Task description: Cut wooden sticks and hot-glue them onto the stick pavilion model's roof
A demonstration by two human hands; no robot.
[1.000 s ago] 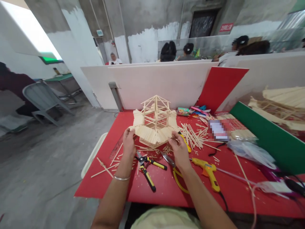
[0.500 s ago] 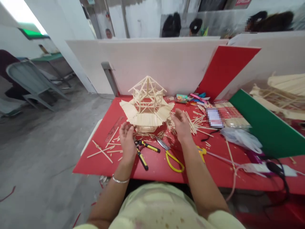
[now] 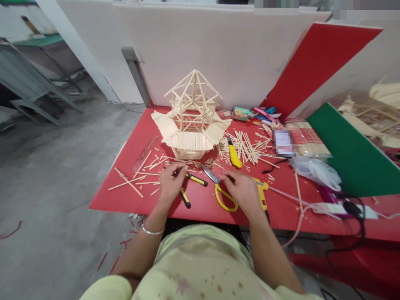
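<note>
My left hand [image 3: 170, 183] lies on the red table [image 3: 206, 208] with its fingers curled over the head of the yellow-and-black cutters [image 3: 195, 179], whose two handles stick out to the right. My right hand [image 3: 243, 190] rests palm down with its fingers stretched left. Its fingertips touch the yellow-handled scissors [image 3: 220, 193], and it covers part of the yellow glue gun [image 3: 261, 196]. The stick-built pavilion model [image 3: 191, 121] stands free behind both hands.
Loose sticks [image 3: 246, 146] and a yellow utility knife [image 3: 233, 155] lie right of the model. Crossed sticks [image 3: 128, 183] and a ruler [image 3: 144, 153] sit at the left. A plastic bag [image 3: 315, 170], cables [image 3: 353, 208], white partitions [image 3: 218, 50] and red and green boards [image 3: 350, 154] bound the table.
Both hands have let go of the model and drawn back toward me, the left onto the cutters and the right onto the scissors. The camera has tilted down.
</note>
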